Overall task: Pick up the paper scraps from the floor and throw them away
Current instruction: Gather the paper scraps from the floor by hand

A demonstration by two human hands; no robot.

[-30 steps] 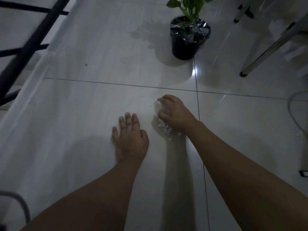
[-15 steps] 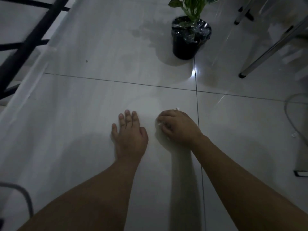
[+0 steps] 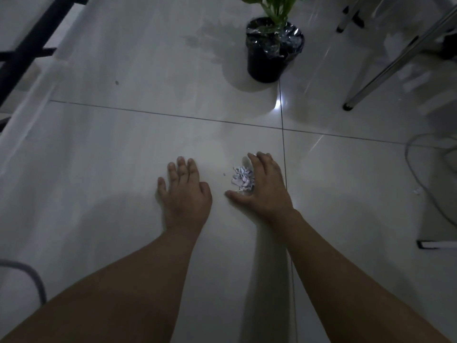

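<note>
A small heap of white and pale purple paper scraps (image 3: 242, 179) lies on the glossy white tile floor (image 3: 123, 149). My right hand (image 3: 264, 188) rests on the floor just right of the heap, fingers and thumb spread and curved around it, touching its right side. My left hand (image 3: 185, 194) lies flat on the tiles, palm down, a short way left of the heap, holding nothing. One tiny scrap (image 3: 224, 173) sits alone just left of the heap. Another small white bit (image 3: 417, 191) lies far right near a cable.
A black pot with a green plant (image 3: 270, 49) stands ahead, beyond the tile joint. Metal furniture legs (image 3: 385, 68) slant at the upper right. A grey cable (image 3: 420, 174) loops at the right edge. A black frame (image 3: 27, 45) stands at the upper left.
My right hand, closed over the scraps half a second ago, has opened and shifted right, uncovering the gathered heap. My left hand has stayed flat on the floor.
</note>
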